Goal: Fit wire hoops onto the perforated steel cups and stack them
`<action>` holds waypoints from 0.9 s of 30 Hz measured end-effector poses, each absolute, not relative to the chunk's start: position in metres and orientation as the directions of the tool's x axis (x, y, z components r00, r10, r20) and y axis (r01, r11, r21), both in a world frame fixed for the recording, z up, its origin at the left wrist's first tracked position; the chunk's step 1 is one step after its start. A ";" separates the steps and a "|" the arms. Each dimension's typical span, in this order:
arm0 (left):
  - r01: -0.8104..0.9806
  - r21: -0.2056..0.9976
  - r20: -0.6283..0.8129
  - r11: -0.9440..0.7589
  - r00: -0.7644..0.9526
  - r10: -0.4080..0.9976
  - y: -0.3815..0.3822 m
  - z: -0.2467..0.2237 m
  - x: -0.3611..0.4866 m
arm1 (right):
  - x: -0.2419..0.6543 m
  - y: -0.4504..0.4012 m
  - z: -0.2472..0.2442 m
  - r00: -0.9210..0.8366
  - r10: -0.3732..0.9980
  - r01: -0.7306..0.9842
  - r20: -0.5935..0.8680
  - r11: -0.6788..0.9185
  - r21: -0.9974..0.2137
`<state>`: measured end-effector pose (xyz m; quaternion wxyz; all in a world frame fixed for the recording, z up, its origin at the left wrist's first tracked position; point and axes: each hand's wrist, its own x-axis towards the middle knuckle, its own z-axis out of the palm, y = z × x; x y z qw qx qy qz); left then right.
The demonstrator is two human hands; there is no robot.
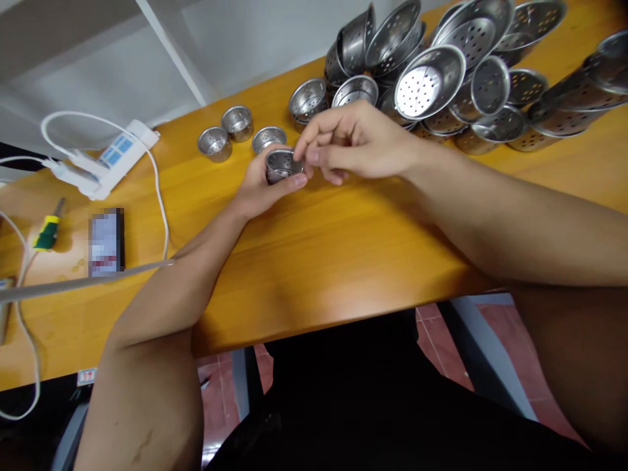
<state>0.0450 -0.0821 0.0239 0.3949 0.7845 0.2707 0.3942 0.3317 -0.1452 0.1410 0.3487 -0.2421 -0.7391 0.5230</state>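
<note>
My left hand point(267, 186) is wrapped round a small perforated metal cup point(283, 163), its open mouth tilted toward me. My right hand point(356, 140) reaches in from the right with its fingers curled and its fingertips at the cup's right rim. Whether the right fingertips pinch the rim or hold something tiny cannot be made out. Just behind the held cup stands another metal cup point(269, 137), partly hidden by it. Farther left, two more small cups, a nearer one point(214, 144) and a farther one point(237, 123), stand side by side on the wooden table point(314, 261).
Many perforated metal cups point(429, 82) are piled at the back right. On the left lie a white power strip point(120, 160) with cables, a green and yellow screwdriver-like tool point(48, 230) and a blurred-out flat device point(105, 242). A pale wall point(245, 46) stands behind the table.
</note>
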 end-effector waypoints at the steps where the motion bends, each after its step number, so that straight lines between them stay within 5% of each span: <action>1: 0.078 0.864 0.377 -0.498 0.555 0.742 -0.080 0.022 0.044 | 0.336 -0.142 0.143 -0.669 0.698 -0.015 0.256 0.332 -0.943; 7: 0.022 0.901 0.338 -0.433 0.589 0.734 -0.078 0.022 0.042 | 0.335 -0.134 0.133 -0.647 0.718 -0.024 0.257 0.318 -0.948; 13: 0.031 0.909 0.313 -0.415 0.607 0.730 -0.083 0.028 0.043 | 0.331 -0.133 0.119 -0.760 0.601 -0.107 0.248 0.261 -0.959; 27: 0.081 0.892 0.303 -0.445 0.623 0.721 -0.084 0.025 0.045 | 0.322 -0.132 0.107 -0.698 0.680 -0.096 0.226 0.224 -0.970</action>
